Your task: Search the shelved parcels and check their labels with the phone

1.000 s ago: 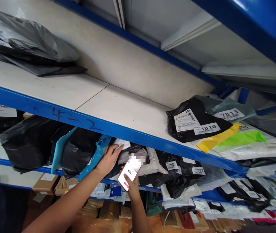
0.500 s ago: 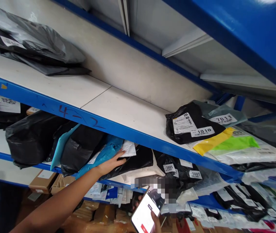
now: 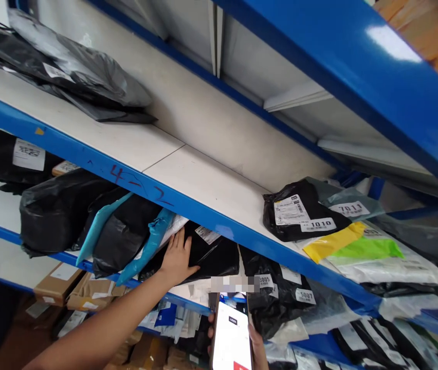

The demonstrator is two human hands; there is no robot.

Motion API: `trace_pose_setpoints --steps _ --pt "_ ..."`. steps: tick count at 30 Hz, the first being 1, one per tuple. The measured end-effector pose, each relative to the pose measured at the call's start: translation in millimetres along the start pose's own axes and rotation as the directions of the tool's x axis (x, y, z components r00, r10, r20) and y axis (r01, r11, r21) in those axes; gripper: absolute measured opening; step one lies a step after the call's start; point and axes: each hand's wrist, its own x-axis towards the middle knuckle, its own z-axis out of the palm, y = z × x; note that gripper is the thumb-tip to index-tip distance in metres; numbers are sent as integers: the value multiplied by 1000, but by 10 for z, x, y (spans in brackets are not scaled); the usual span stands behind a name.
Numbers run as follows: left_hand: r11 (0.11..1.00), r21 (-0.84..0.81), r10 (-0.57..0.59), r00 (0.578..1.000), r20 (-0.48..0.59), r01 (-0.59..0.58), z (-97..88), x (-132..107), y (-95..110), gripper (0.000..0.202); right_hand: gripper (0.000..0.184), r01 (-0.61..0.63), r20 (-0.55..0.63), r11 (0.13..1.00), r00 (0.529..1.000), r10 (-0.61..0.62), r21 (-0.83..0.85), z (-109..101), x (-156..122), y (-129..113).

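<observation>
My left hand (image 3: pixel 176 259) reaches onto the middle shelf with its fingers stretched out. Its fingertips lie against a white mailing bag (image 3: pixel 174 226), beside a black plastic parcel (image 3: pixel 215 257) that carries a white label. Just left of the hand leans a blue mailing bag (image 3: pixel 150 249). Lower down, my right hand (image 3: pixel 258 349) is wrapped round a smartphone (image 3: pixel 231 331), held upright with its lit screen facing me. Fingers show at both sides of the phone; the palm is hidden behind it.
A blue shelf beam (image 3: pixel 211 222) runs just above my left hand. On the upper shelf, a black parcel (image 3: pixel 299 208) lies at the right and a grey parcel (image 3: pixel 103 77) at the left. Cardboard boxes (image 3: pixel 59 280) stand lower left. Black parcels (image 3: pixel 280 298) hang over the shelf edge at right.
My left hand has turned more upright, pushing the blue and white bags left and uncovering the black parcel's label. The phone has swung from tilted to upright. The view has shifted slightly.
</observation>
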Motion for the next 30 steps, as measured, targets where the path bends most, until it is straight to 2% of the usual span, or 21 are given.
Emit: trace_pose_setpoints --steps 1,5,8,11,15,19,30 --pt "1000 -3 0 1000 19 0 44 -35 -36 87 64 -48 14 999 999 48 -12 111 21 -93" --pt "1000 -7 -16 999 50 16 194 -129 -177 77 52 -17 -111 997 993 25 70 554 245 -364" --pt "995 -95 26 1000 1 -26 295 -177 -229 59 61 -122 -187 993 975 121 9 701 587 -504" --pt "980 -195 30 998 -51 -39 378 -221 -249 45 64 -178 -199 983 965 168 -33 690 953 -637" --pt "973 -230 5 1000 -12 -7 410 -229 -265 46 59 -204 -204 975 961 184 -85 660 1232 -781" --pt "968 -250 -3 999 37 12 395 -203 -278 49 56 -208 -211 971 961 180 -120 680 1284 -862" --pt "962 -272 -1 998 60 17 394 -195 -295 49 56 -220 -220 964 958 185 -148 669 1284 -884"
